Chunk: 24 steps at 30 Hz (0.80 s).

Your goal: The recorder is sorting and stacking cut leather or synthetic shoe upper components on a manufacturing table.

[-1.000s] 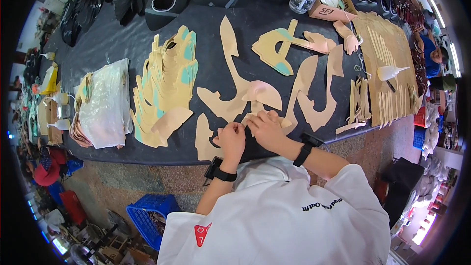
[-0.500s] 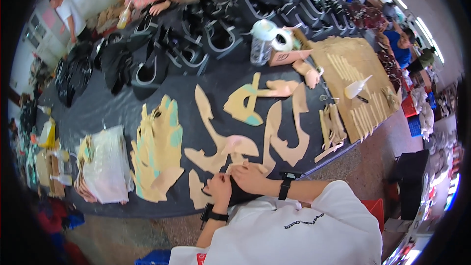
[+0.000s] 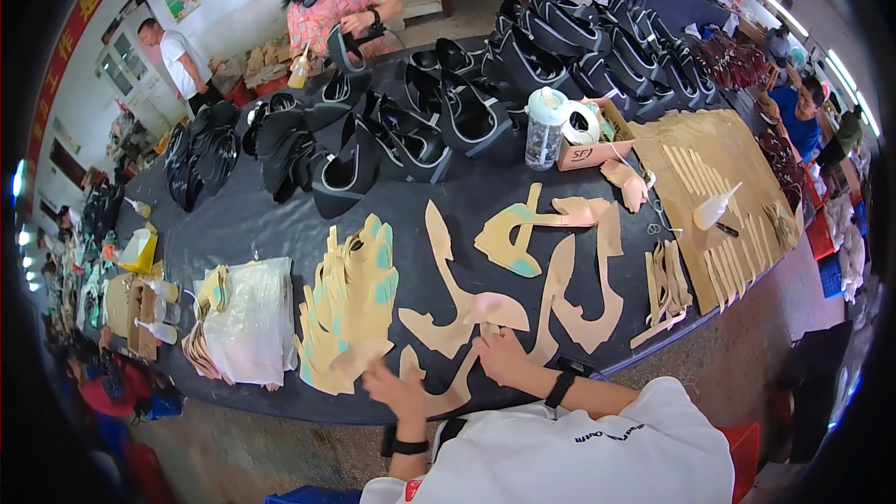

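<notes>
At the near edge of the dark table [image 3: 280, 215], my right hand [image 3: 501, 356] rests with its fingers curled on a long curved tan cut piece [image 3: 446, 315]. Other tan pieces [image 3: 579, 294] lie just beyond it. My left hand [image 3: 396, 386] is blurred, with its fingers spread and nothing in it, a little left of the right hand. It hovers over the edge of a tan piece, near a fanned stack of tan and teal pieces [image 3: 350, 313]. Both wrists carry black bands.
A plastic bag of pieces [image 3: 250, 317] lies at the left. Rows of black shoe uppers [image 3: 448, 112] fill the far side. A bottle [image 3: 544, 129], a small box [image 3: 586, 147] and a cardboard sheet with strips [image 3: 719, 177] are at the right. Other people work beyond the table.
The view has tilted up, so more of the far table shows. My left hand has pulled away to the left from the right hand; earlier both worked close together on one piece.
</notes>
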Tool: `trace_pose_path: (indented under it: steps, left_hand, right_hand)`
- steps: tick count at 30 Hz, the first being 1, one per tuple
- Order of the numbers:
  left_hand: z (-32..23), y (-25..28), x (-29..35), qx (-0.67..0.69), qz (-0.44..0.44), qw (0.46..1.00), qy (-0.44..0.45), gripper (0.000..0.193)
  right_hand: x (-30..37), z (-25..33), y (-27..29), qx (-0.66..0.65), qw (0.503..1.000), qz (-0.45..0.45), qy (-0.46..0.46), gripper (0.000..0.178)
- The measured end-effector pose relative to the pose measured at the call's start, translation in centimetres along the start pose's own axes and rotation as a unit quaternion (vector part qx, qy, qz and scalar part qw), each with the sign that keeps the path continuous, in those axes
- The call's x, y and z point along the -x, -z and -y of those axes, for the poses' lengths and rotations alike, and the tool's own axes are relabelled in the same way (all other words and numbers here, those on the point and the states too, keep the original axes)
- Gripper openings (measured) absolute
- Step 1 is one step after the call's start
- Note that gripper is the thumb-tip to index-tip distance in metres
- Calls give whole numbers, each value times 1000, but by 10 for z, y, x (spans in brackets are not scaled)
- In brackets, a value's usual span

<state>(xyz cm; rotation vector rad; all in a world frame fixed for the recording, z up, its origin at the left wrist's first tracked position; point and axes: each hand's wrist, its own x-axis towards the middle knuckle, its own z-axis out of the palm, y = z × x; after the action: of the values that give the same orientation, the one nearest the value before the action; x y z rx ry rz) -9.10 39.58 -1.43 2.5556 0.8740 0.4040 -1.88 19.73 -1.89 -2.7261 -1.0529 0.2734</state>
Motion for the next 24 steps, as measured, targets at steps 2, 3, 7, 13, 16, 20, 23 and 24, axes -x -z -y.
trace_pose_path:
  steps: [2, 3, 7, 13, 16, 20, 23, 24]
  left_hand:
    - [8, 9, -23, -23, -86, 990, 110, 92]
    - [18, 12, -35, -15, -70, 991, 113, 95]
    - [50, -3, -51, 45, -55, 995, 73, 97]
    - [47, -11, -61, 178, -106, 969, 136, 82]
    - [73, -10, -70, 241, -129, 935, 224, 66]
    - [69, 7, -76, 321, -141, 900, 259, 36]
    - [42, 37, -80, 446, -111, 852, 252, 28]
    - [41, 37, -80, 446, -110, 852, 252, 28]
  right_hand:
    - [-5, -3, -5, -6, 984, -176, 15, 18]
    - [-8, -2, 4, -13, 964, -262, 30, 11]
    - [-21, -17, 27, -121, 943, -291, -103, 26]
    - [-51, -28, 17, -33, 955, -218, -197, 29]
    - [-52, -38, 2, 11, 954, -279, -114, 23]
    - [-42, -45, 7, -114, 939, -298, -128, 17]
    - [-34, -50, 24, -216, 910, -320, -151, 16]
    - [-32, -49, 33, -216, 910, -319, -152, 16]
